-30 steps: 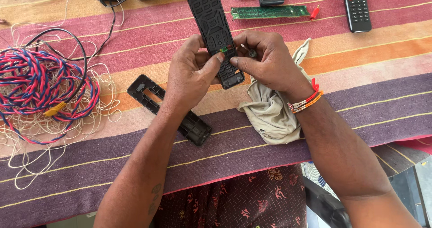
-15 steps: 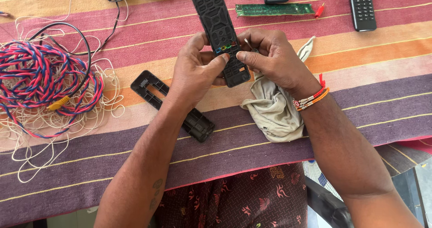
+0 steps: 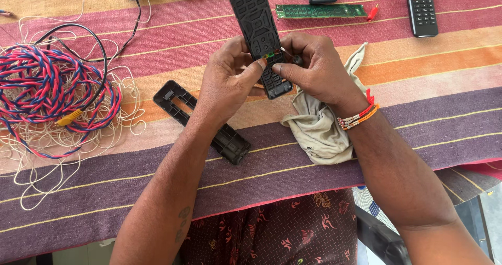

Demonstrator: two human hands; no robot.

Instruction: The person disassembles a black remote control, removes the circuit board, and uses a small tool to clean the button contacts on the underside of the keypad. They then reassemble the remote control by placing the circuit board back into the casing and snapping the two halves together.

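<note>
Currently, both hands are gripping a long black plastic remote shell (image 3: 260, 27) above the striped woven tabletop (image 3: 429, 92): the left hand (image 3: 227, 84) is clasping its lower edge, and the right hand (image 3: 314, 71) is pinching a thin swab (image 3: 286, 52) against it, over a crumpled beige cloth (image 3: 319, 134).

Single head-worn view — steeply downward, close over striped cloth (image 3: 418, 139).

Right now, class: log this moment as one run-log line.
left hand: holds black remote front shell | right hand: pinches thin tool at its coloured buttons | beneath: beige cloth | left: back cover, wire bundle
</note>
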